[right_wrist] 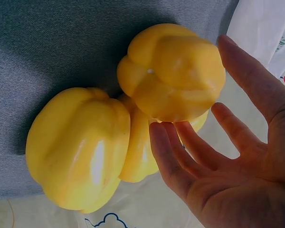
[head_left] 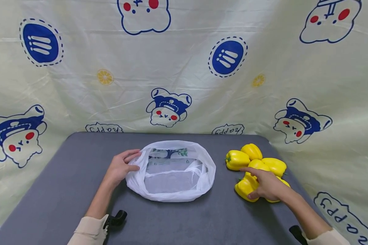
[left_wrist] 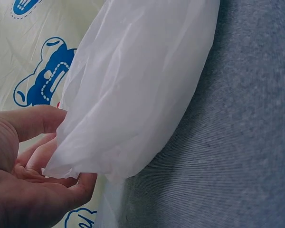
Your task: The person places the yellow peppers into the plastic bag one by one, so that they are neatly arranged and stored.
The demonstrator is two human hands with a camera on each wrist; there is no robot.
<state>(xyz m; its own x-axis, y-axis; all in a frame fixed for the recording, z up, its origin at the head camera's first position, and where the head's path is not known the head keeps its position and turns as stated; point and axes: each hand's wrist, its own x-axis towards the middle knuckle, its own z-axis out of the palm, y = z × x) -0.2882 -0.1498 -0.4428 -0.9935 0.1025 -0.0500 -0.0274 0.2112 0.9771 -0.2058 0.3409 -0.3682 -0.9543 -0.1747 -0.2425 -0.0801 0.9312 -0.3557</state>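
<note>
A white plastic bag stands on the table with its mouth spread wide and a printed tree on its inner wall. My left hand holds the bag's left rim between thumb and fingers; the left wrist view shows the thin film between them. Several yellow bell peppers sit in a cluster at the right. Over the front of this cluster reaches my right hand, fingers spread around the nearest bell pepper, fingertips right at its surface. The hand partly covers the peppers behind it in the head view.
The grey table runs under everything. A patterned curtain hangs behind it and along both sides. Bare table lies between the bag and the peppers. Each wrist wears a black strap device.
</note>
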